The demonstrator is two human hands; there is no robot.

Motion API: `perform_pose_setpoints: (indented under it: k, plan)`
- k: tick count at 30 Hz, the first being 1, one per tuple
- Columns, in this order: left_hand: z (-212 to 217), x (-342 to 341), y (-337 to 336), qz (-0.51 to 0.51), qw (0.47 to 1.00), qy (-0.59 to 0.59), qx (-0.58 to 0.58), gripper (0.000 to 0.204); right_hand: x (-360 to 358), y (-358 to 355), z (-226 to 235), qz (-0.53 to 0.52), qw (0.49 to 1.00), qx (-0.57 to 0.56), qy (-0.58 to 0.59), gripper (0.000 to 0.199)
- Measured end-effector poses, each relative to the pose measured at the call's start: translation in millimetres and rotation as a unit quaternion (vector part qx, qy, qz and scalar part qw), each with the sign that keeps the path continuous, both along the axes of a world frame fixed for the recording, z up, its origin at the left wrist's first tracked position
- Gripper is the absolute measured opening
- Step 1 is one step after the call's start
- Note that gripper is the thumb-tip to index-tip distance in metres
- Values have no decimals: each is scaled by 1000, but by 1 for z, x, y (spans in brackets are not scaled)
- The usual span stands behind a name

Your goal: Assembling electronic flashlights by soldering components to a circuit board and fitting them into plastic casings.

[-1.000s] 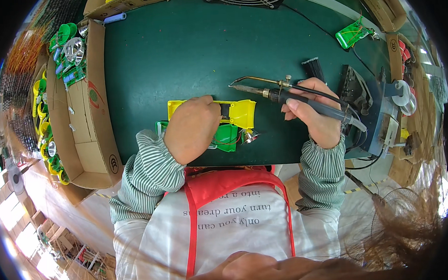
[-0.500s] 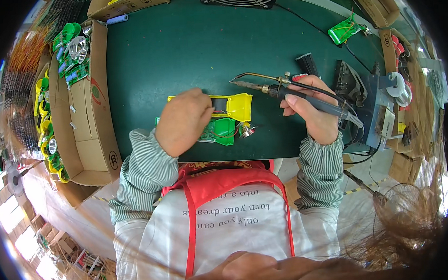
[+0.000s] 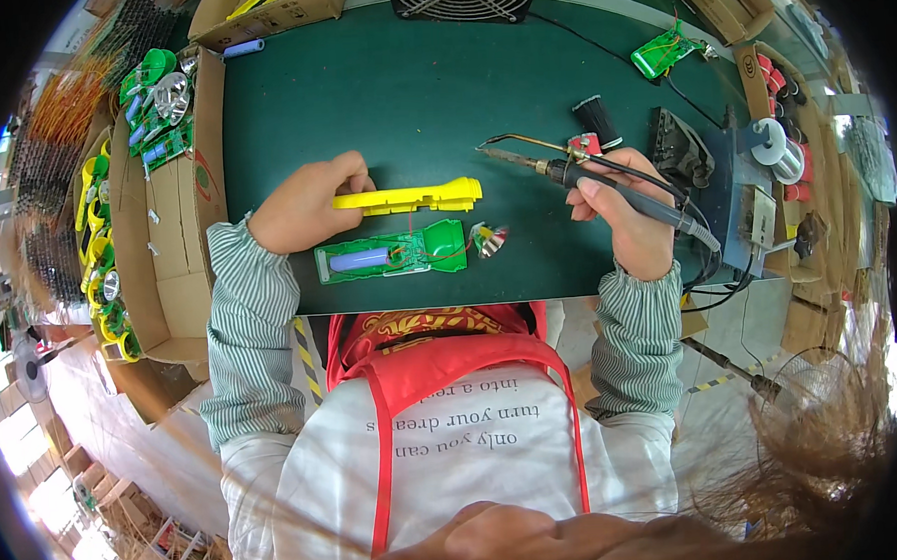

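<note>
A: Since the earlier frame, left hand (image 3: 300,204) has lifted off the green shell half (image 3: 392,255), exposing its battery; yellow shell half (image 3: 410,197) pulled clear above it.

B: Grips?

A: Left fingers clenched on the yellow piece's end. Right hand (image 3: 621,212) wrapped round the soldering iron (image 3: 584,179), tip raised over the green mat (image 3: 410,91)

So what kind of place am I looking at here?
Most likely a small electronics assembly workbench: a soldering iron in the right hand, a yellow casing half in the left hand, and cardboard boxes of parts beside the green mat.
</note>
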State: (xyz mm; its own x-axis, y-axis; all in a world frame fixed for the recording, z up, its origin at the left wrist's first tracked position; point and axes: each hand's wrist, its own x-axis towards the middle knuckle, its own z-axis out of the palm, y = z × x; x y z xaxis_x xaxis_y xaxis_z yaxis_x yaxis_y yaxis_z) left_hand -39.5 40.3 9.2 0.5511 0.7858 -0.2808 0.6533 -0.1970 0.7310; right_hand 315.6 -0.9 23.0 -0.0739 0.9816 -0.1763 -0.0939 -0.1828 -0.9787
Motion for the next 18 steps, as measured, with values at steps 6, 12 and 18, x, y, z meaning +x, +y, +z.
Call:
perform_pose_setpoints:
  k: [6, 12, 18]
  plan:
    - [25, -11, -17, 59, 995, -56, -56, 32, -5, -9, 3, -24, 1000, 8, -13, 20]
    - [36, -10, -46, 57, 988, 34, 142, 48, -13, -20, 6, -23, 999, 22, -36, 19]
    - [14, 8, -84, 42, 955, 126, 263, 57, -9, -26, 2, -18, 999, 25, -19, 19]
